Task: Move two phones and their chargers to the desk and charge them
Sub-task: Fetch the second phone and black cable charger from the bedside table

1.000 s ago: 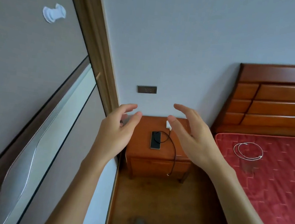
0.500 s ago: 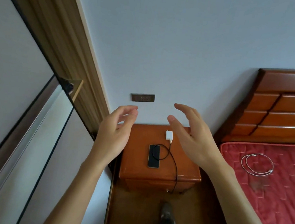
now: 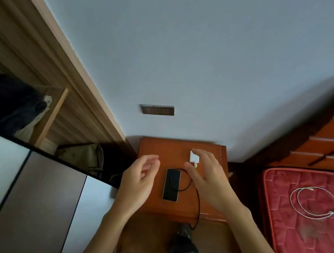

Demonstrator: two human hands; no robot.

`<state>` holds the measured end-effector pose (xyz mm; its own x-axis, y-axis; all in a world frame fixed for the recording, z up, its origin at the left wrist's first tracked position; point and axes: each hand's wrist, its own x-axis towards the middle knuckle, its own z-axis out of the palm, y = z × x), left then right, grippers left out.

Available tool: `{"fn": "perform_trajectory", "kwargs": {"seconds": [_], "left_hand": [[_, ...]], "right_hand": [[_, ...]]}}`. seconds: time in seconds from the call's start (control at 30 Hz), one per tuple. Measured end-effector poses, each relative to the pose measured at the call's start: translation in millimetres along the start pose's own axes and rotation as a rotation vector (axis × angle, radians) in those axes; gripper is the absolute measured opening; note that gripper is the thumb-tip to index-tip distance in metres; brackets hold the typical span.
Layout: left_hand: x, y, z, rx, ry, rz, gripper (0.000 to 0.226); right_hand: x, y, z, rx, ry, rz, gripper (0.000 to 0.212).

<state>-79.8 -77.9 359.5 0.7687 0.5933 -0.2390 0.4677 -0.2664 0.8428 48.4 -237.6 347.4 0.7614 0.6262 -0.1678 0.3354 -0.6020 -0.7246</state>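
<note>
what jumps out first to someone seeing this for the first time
Two open hands, left and right, hover over a wooden nightstand against the wall. Between them a black phone lies flat, its black cable trailing off the front edge, with a white charger plug at the right fingertips. A coiled white cable lies on the red mattress at right.

At the lower middle of the frame a wooden nightstand [image 3: 159,146] carries a black phone [image 3: 171,184], lying flat, with a black cable [image 3: 197,200] looping across it and hanging over the front edge. The left hand [image 3: 138,182] hovers open just left of the phone. The right hand [image 3: 208,179] reaches over a white charger [image 3: 193,156], fingers spread. At right, a white cable [image 3: 313,202] lies coiled on the red mattress [image 3: 304,246].
</note>
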Motion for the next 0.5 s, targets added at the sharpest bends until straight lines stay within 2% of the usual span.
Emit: {"fn": "perform_trajectory", "kwargs": {"seconds": [0.17,0.3,0.5], "left_hand": [[35.7,-29.1,38.0,0.052,-0.058,-0.089,0.033],[60.6,-57.1,66.2,0.054,-0.139,-0.19,0.033],[93.3,-103.4,104.6,0.096,-0.255,-0.298,0.034]], "right_hand": [[33.4,54.4,28.8,0.027,-0.104,0.146,0.048],[50.3,95.4,64.8,0.084,-0.165,0.346,0.046],[75.4,151.0,123.1,0.095,-0.184,0.585,0.043]]}}
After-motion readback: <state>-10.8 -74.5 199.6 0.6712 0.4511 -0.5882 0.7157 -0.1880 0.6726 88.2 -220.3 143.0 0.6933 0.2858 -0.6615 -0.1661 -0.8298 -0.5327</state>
